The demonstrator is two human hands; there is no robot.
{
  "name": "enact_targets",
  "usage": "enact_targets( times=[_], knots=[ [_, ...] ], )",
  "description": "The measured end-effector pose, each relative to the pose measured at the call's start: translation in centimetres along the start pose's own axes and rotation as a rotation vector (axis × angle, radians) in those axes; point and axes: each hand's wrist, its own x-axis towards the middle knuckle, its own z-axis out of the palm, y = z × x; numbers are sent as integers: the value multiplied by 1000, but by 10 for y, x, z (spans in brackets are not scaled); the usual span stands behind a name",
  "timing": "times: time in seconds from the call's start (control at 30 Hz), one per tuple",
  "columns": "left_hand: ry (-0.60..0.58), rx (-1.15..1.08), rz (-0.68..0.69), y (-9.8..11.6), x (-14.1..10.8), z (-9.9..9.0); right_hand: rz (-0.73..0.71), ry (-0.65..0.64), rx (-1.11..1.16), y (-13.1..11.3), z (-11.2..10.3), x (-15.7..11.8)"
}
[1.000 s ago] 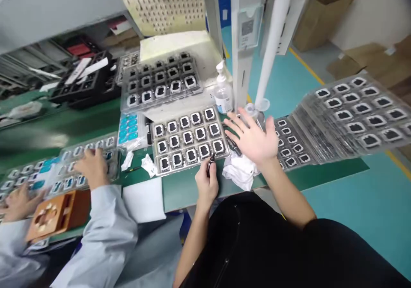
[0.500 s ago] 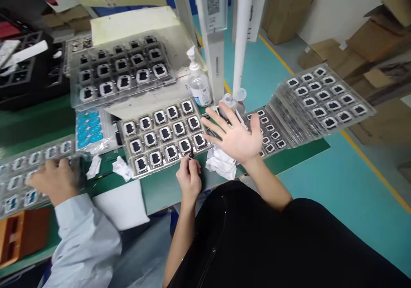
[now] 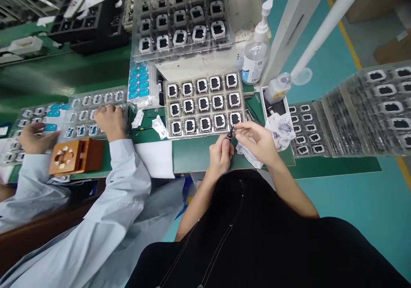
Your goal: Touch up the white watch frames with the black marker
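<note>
My left hand (image 3: pixel 221 155) is closed around a small black pen-like tool (image 3: pixel 230 134), its tip pointing up. My right hand (image 3: pixel 258 142) meets it from the right, thumb and forefinger pinched at the tip; whatever sits between those fingertips is too small to make out. Just beyond both hands lies a clear plastic tray (image 3: pixel 201 135) with rows of white-framed black parts (image 3: pixel 203 104). Crumpled white tissue (image 3: pixel 249 155) lies under my right hand.
A pump bottle (image 3: pixel 255 59) and a white box (image 3: pixel 290 106) holding a small bottle (image 3: pixel 278 87) stand behind right. Stacked trays (image 3: pixel 346 112) rise at the right. On the left, a co-worker's hands (image 3: pixel 111 119) handle trays near an orange-brown fixture (image 3: pixel 75 155).
My right hand, spread open before, has come down and left to pinch at the tool's tip. The view has shifted left, showing the co-worker's second hand.
</note>
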Motion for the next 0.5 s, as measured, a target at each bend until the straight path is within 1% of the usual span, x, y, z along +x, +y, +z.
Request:
enact_targets(
  times=[0.1,0.2,0.3,0.4,0.5],
  knots=[
    [-2,-85,-31,3,-1,1,5,-16,-16,1,6,1],
    [-16,-178,-92,8,-3,5,23,3,-9,3,11,2],
    [-56,-278,-172,16,-7,9,87,19,6,1,15,0],
    [-91,-465,-261,27,-14,9,154,22,59,-8,19,-4],
    [-118,-615,-307,40,-20,7,155,45,94,-21,22,-10]
  ],
)
